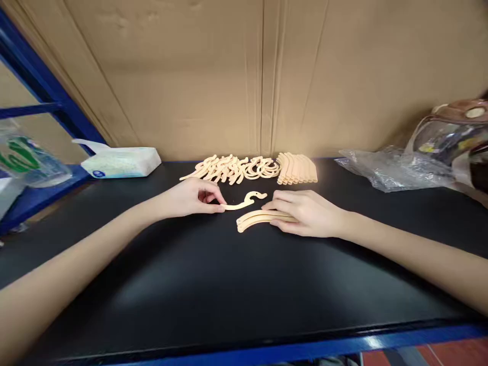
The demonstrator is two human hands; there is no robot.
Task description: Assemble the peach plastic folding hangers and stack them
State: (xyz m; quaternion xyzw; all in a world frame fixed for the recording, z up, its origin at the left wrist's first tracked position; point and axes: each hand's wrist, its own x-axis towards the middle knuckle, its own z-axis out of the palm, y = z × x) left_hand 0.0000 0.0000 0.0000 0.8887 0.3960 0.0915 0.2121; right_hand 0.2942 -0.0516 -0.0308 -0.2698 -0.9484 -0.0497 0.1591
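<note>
Thumb and fingertips of the left hand [204, 197] pinch the tail end of a slim, cream, S-curved hooked piece [246, 204] at the centre of the frame, its hook pointing toward the right hand [307, 212]. That hand closes around a pair of cream, gently arched bars [253, 221], lying side by side just below the hooked piece.

Below both hands, a broad stretch of the smooth black tabletop [236, 284] spreads to a straight blue front rim [267, 353] along the bottom of the frame. Both forearms cross it from the lower corners. At the top, a tall brown cardboard wall [183, 76] bounds the far side; at the upper left, a dark blue metal frame [68, 109] stands along that edge.

Near the wall, just above the hands, lie a heap of cream hooked parts [223, 168], several cream C-shaped rings [263, 168] and a neat row of cream curved bars [297, 169], the nearest things beyond the fingers. Well apart at left sits a white soft tissue pack [125, 161]; at right, a crumpled clear plastic bag [389, 170] reaches inward over the tabletop.
</note>
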